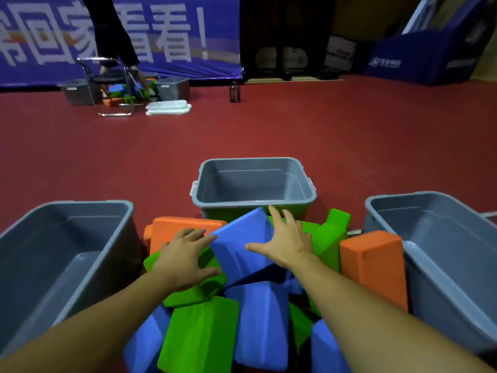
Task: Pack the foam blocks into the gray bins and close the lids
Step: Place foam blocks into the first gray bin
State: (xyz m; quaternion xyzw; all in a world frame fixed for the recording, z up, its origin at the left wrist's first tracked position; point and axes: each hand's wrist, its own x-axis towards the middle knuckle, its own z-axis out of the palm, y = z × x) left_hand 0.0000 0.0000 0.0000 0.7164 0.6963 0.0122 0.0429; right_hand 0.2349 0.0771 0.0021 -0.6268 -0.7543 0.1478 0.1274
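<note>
I see a dark red floor (295, 130) carrying everything here. Three open gray bins stand on it: the left bin (32, 254), the far bin (254, 203) in the middle and the right bin (457, 267). Between them, near me, a heap of foam blocks (204, 337) in blue, green and orange lies on the floor. Far left, by the banner, I make out a metal chair (113, 84), two more gray bins (173, 88), loose blocks, stacked white lids (168, 107) and a dark bottle (234, 92).
</note>
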